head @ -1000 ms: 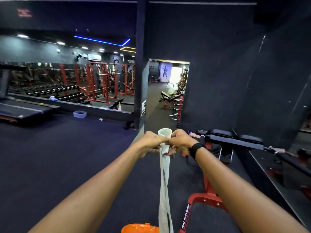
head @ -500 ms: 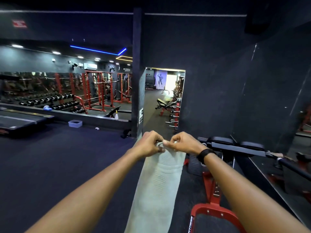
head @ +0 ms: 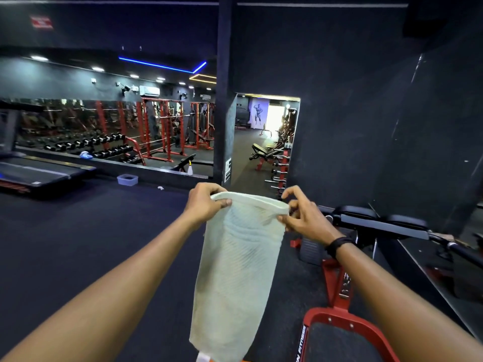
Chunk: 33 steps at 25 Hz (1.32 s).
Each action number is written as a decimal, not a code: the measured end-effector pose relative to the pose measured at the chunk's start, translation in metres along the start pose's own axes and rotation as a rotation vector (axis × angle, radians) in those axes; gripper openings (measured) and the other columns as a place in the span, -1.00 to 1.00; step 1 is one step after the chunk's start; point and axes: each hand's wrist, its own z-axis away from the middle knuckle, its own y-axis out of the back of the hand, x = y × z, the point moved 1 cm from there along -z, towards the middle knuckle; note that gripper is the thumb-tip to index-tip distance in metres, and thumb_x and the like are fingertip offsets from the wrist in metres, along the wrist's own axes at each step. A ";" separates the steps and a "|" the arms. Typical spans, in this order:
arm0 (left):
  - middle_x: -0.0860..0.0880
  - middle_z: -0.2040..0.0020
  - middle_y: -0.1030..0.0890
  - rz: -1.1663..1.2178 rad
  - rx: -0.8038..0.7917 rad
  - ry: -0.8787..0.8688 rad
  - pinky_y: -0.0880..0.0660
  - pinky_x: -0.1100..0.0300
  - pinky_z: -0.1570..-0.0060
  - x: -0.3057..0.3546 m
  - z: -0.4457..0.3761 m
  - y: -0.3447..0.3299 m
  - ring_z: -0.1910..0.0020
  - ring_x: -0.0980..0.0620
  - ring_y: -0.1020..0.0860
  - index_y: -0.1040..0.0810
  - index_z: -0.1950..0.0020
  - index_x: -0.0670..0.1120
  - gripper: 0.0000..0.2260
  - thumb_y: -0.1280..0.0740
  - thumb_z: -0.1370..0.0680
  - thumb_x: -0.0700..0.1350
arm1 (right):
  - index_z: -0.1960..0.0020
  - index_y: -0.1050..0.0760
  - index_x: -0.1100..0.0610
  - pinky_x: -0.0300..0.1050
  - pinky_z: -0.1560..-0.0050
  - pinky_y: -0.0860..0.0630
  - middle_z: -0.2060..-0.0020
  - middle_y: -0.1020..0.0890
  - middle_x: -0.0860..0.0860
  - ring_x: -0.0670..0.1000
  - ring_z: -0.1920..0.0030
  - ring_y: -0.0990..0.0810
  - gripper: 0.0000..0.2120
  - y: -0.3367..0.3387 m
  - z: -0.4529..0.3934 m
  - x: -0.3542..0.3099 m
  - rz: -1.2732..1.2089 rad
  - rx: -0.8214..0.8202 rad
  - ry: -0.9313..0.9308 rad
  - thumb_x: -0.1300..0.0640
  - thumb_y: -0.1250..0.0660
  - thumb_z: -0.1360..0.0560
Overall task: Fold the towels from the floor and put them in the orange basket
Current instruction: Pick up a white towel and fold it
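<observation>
A pale towel is held up in the air, hanging lengthwise above the dark floor, its top edge spread between both hands. The left corner is pinched by the left hand, fingers curled round the hem. The right corner is gripped by the right hand between thumb and forefinger, the other fingers raised. A red exercise bench is seen just right of the towel.
</observation>
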 end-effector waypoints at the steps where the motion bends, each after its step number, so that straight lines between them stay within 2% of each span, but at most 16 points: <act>1: -0.01 0.16 -0.68 0.031 0.027 0.027 -0.52 0.10 0.07 -0.003 -0.001 0.004 0.09 0.04 -0.59 -0.69 0.12 -0.05 -0.87 -0.55 -0.36 -0.11 | -0.04 -0.33 0.00 -0.03 0.40 -0.52 0.30 -0.55 0.09 0.08 0.41 -0.62 -0.73 -0.002 -0.001 -0.004 0.037 0.025 0.047 0.23 -0.38 -0.50; 4: 0.00 0.20 -0.69 0.101 0.065 0.073 -0.51 0.17 0.16 -0.012 -0.003 0.014 0.14 0.09 -0.58 -0.69 0.19 -0.04 -0.84 -0.60 -0.30 -0.09 | 0.05 -0.43 -0.01 0.02 0.33 -0.54 0.35 -0.54 -0.01 0.03 0.38 -0.59 -0.85 -0.002 -0.007 -0.002 0.114 -0.015 0.070 0.20 -0.36 -0.51; 8: -0.03 0.21 -0.69 -0.009 0.005 0.062 -0.52 0.14 0.17 -0.026 -0.002 0.013 0.15 0.05 -0.60 -0.69 0.21 -0.06 -0.84 -0.59 -0.30 -0.06 | 0.18 -0.51 0.04 -0.20 0.32 -0.41 0.38 -0.57 -0.01 -0.19 0.40 -0.43 -0.85 0.004 -0.006 0.003 0.198 -0.038 0.040 0.11 -0.49 -0.42; 10: -0.05 0.19 -0.69 -0.126 -0.167 0.114 -0.50 0.17 0.21 -0.032 -0.002 0.008 0.19 0.04 -0.59 -0.69 0.19 -0.08 -0.82 -0.59 -0.31 -0.05 | 0.11 -0.45 0.08 -0.13 0.30 -0.48 0.36 -0.60 0.12 -0.09 0.35 -0.52 -0.77 0.001 0.002 0.013 0.073 -0.081 -0.077 0.20 -0.51 -0.39; 12: -0.07 0.24 -0.64 -0.216 -0.424 0.154 -0.47 0.25 0.34 -0.024 -0.001 0.008 0.32 0.05 -0.53 -0.68 0.16 -0.16 -0.80 -0.58 -0.33 -0.08 | -0.01 -0.39 0.11 -0.04 0.29 -0.56 0.34 -0.59 0.18 0.07 0.32 -0.59 -0.67 0.005 0.007 0.009 -0.047 -0.238 -0.210 0.29 -0.49 -0.39; 13: -0.09 0.26 -0.62 -0.139 -0.445 0.125 -0.46 0.26 0.36 -0.013 -0.005 0.009 0.34 0.04 -0.52 -0.67 0.14 -0.21 -0.78 -0.57 -0.34 -0.11 | -0.04 -0.39 0.13 -0.04 0.30 -0.59 0.31 -0.59 0.18 0.09 0.32 -0.59 -0.66 0.014 0.003 0.002 -0.093 -0.263 -0.234 0.32 -0.48 -0.40; 15: -0.05 0.21 -0.66 0.351 -0.261 0.067 -0.54 0.23 0.25 0.011 -0.012 0.017 0.22 0.02 -0.59 -0.62 0.04 -0.20 -0.71 -0.54 -0.33 -0.10 | -0.12 -0.42 0.13 -0.12 0.36 -0.59 0.21 -0.61 0.20 0.01 0.35 -0.58 -0.67 0.042 -0.008 -0.016 -0.300 -0.058 -0.204 0.30 -0.45 -0.43; 16: -0.02 0.15 -0.69 0.612 -0.199 0.045 -0.58 0.22 0.20 0.017 -0.016 0.018 0.15 0.02 -0.63 -0.59 -0.04 -0.16 -0.64 -0.54 -0.31 -0.07 | -0.18 -0.41 0.10 -0.14 0.32 -0.60 0.13 -0.64 0.19 -0.01 0.31 -0.61 -0.64 0.056 -0.013 -0.022 -0.445 0.062 -0.201 0.23 -0.45 -0.44; 17: -0.01 0.09 -0.70 0.710 -0.233 0.020 -0.58 0.23 0.19 0.021 -0.017 0.017 0.09 0.04 -0.65 -0.55 -0.12 -0.11 -0.56 -0.55 -0.30 -0.03 | -0.25 -0.40 0.07 -0.07 0.19 -0.63 0.02 -0.67 0.14 -0.01 0.18 -0.66 -0.56 0.064 -0.014 -0.027 -0.545 0.059 -0.225 0.13 -0.47 -0.43; 19: 0.00 0.01 -0.70 0.433 -0.487 0.065 -0.56 0.27 0.18 0.016 -0.003 0.006 0.02 0.06 -0.66 -0.55 -0.17 -0.08 -0.49 -0.56 -0.28 0.03 | -0.29 -0.44 0.07 0.13 -0.13 -0.57 -0.12 -0.66 0.06 0.05 -0.12 -0.64 -0.45 0.051 -0.003 -0.026 -0.438 -0.187 -0.318 0.00 -0.52 -0.37; 20: -0.01 -0.01 -0.70 0.298 -0.599 0.120 -0.56 0.24 0.13 0.005 0.005 -0.002 -0.01 0.02 -0.66 -0.59 -0.14 -0.10 -0.47 -0.57 -0.25 0.07 | -0.29 -0.46 0.10 0.12 -0.21 -0.52 -0.15 -0.64 0.06 0.06 -0.18 -0.60 -0.48 0.036 0.006 -0.019 -0.400 -0.273 -0.344 0.04 -0.50 -0.39; 22: -0.06 0.00 -0.70 0.291 -0.659 0.234 -0.54 0.17 0.07 -0.010 0.016 -0.007 0.01 -0.02 -0.66 -0.63 -0.07 -0.13 -0.38 -0.62 -0.12 0.15 | -0.29 -0.46 0.17 -0.03 -0.21 -0.53 -0.15 -0.63 0.10 0.07 -0.18 -0.58 -0.57 0.015 0.018 -0.010 -0.475 -0.225 -0.367 0.14 -0.43 -0.46; 23: -0.09 0.02 -0.70 0.373 -0.616 0.295 -0.55 0.17 0.11 -0.013 0.016 -0.008 0.07 -0.01 -0.67 -0.64 -0.04 -0.14 -0.35 -0.64 -0.07 0.16 | -0.25 -0.50 0.23 -0.08 -0.10 -0.56 -0.11 -0.65 0.13 0.09 -0.11 -0.59 -0.62 0.010 0.021 -0.008 -0.560 -0.159 -0.406 0.12 -0.40 -0.47; 27: -0.12 0.10 -0.68 0.753 -0.318 0.517 -0.58 0.19 0.23 -0.014 0.012 -0.015 0.24 0.01 -0.64 -0.63 -0.11 -0.17 -0.68 -0.49 -0.41 -0.08 | -0.16 -0.53 0.27 -0.21 0.25 -0.62 0.11 -0.66 0.09 -0.04 0.22 -0.63 -0.72 0.005 0.021 -0.004 -0.776 -0.087 -0.584 0.09 -0.28 -0.57; 30: -0.06 0.17 -0.68 0.781 -0.406 0.571 -0.57 0.26 0.34 -0.011 0.017 -0.013 0.33 0.09 -0.63 -0.63 -0.03 -0.11 -0.81 -0.41 -0.49 -0.04 | -0.19 -0.53 0.24 -0.16 0.14 -0.61 0.06 -0.66 0.10 -0.06 0.19 -0.65 -0.75 0.000 0.020 0.001 -0.866 -0.038 -0.602 0.13 -0.27 -0.58; 33: 0.00 0.33 -0.64 0.572 -0.464 0.517 -0.41 0.38 0.55 -0.012 0.031 -0.007 0.49 0.19 -0.57 -0.60 0.01 -0.17 -0.81 -0.39 -0.51 -0.06 | -0.26 -0.52 0.22 -0.07 0.02 -0.56 -0.06 -0.65 0.13 0.01 0.05 -0.63 -0.66 -0.004 0.027 -0.001 -0.648 -0.196 -0.576 0.14 -0.36 -0.52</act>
